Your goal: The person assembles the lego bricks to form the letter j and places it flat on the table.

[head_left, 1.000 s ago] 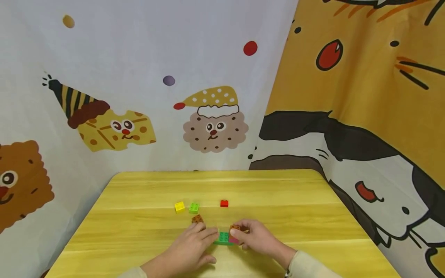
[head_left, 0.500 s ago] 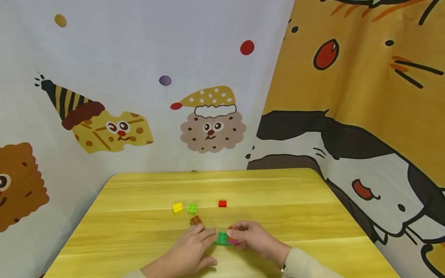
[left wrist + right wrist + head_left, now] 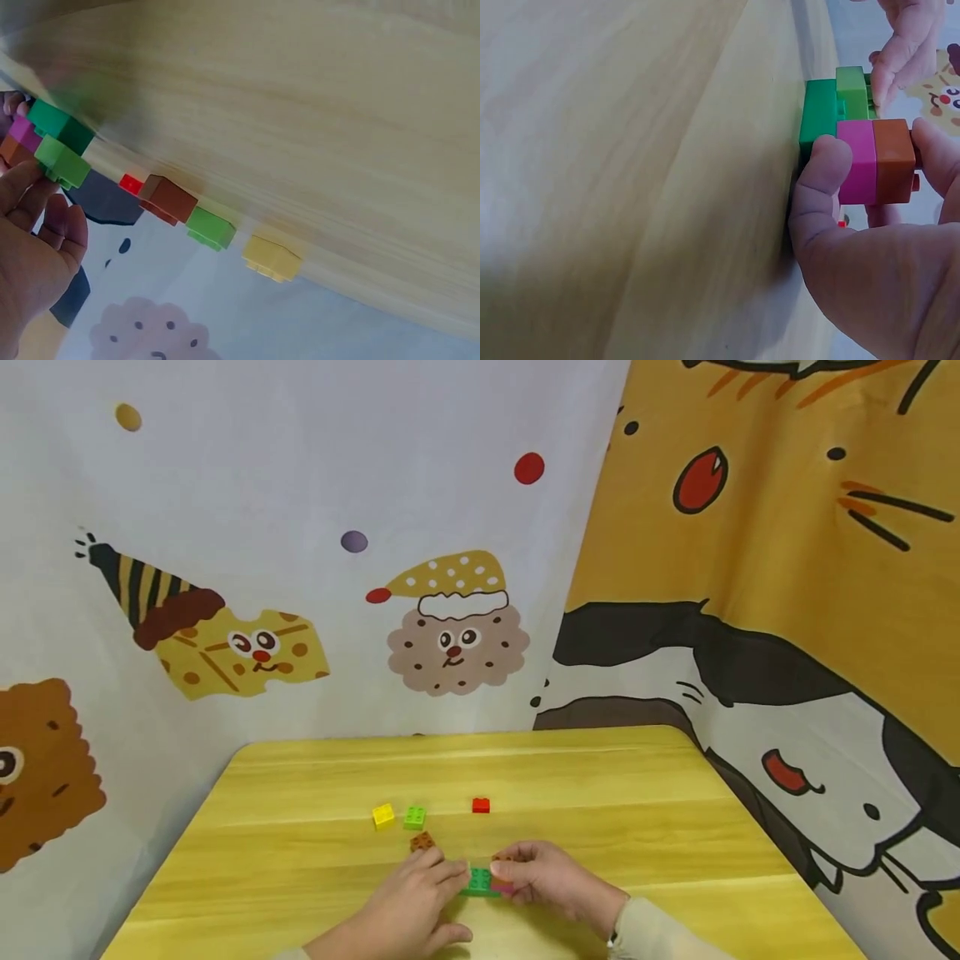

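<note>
A dark green toy building brick (image 3: pixel 479 882) lies on the table between the two hands. On its left end sits a light green brick (image 3: pixel 62 161), which the left hand (image 3: pixel 412 902) touches from above with its fingertips, thumb held apart. At the other end a pink brick (image 3: pixel 856 161) stands on the green one, with an orange-brown brick (image 3: pixel 893 161) on top. The right hand (image 3: pixel 551 878) grips this pair, its thumb against the pink brick's side and a finger on the studded top of the orange-brown one. The fingers behind the pair are partly hidden.
Just beyond the left hand lies another brown brick (image 3: pixel 422 842). Farther back are a yellow brick (image 3: pixel 383 816), a second light green brick (image 3: pixel 415 817) and a small red brick (image 3: pixel 481 806). A cartoon-printed curtain (image 3: pixel 300 527) hangs behind the wooden table (image 3: pixel 600 793).
The head view has shifted slightly. The right hand's fingers now cover more of the orange-brown brick's top, while the left hand stays at the light green brick.
</note>
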`<control>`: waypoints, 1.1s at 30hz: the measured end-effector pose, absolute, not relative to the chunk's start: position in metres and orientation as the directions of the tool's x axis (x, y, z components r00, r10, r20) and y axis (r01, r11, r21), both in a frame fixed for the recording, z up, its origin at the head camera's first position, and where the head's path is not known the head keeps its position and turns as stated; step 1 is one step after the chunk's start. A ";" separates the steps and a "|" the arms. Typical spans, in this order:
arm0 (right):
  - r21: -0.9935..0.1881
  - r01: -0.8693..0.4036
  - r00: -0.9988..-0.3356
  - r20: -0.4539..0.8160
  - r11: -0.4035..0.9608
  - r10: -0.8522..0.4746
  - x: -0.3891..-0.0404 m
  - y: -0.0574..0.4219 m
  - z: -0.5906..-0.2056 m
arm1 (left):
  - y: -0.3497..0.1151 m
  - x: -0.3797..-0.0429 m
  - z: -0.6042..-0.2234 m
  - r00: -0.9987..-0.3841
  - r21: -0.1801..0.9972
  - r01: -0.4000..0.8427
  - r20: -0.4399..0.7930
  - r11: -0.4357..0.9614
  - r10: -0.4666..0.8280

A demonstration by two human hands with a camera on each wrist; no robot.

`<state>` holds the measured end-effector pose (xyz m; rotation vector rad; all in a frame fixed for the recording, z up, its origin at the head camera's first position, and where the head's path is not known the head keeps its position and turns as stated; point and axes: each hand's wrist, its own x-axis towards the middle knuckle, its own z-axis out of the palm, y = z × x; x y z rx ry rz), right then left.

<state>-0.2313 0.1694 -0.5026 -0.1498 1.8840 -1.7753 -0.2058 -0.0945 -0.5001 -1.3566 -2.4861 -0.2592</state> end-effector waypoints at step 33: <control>-0.955 0.296 -0.762 -0.218 -0.028 -0.610 -0.234 0.192 -0.516 | -0.111 -0.264 -0.507 -0.901 0.367 0.432 0.207 0.824 0.380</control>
